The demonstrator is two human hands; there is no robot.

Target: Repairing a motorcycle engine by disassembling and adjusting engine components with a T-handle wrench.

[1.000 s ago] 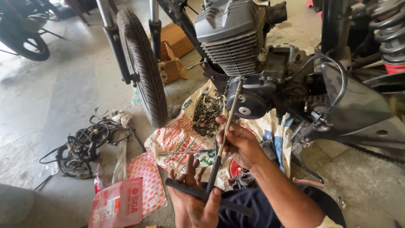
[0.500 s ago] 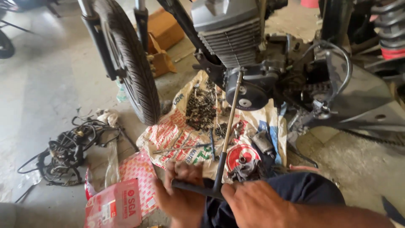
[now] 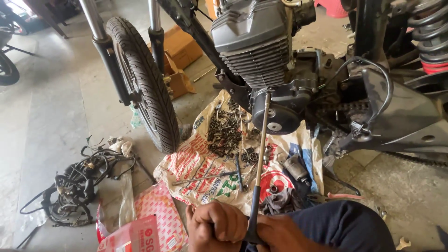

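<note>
Hands, left (image 3: 217, 226) and right (image 3: 280, 233), both clench the near crossbar of a long, stiff steel T-handle wrench (image 3: 260, 158); its far tip meets the grey motorcycle engine (image 3: 275, 112). Rigid, likely greasy.

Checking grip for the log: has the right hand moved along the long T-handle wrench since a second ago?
Yes. The right hand has slid down the long T-handle wrench, away from the grey engine, to the crossbar beside the left hand.

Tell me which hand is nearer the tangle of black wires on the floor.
Left. The left hand grips the T-handle wrench on the side toward the wire bundle. The right hand holds the handle on the far side, farther from the wires.
</note>
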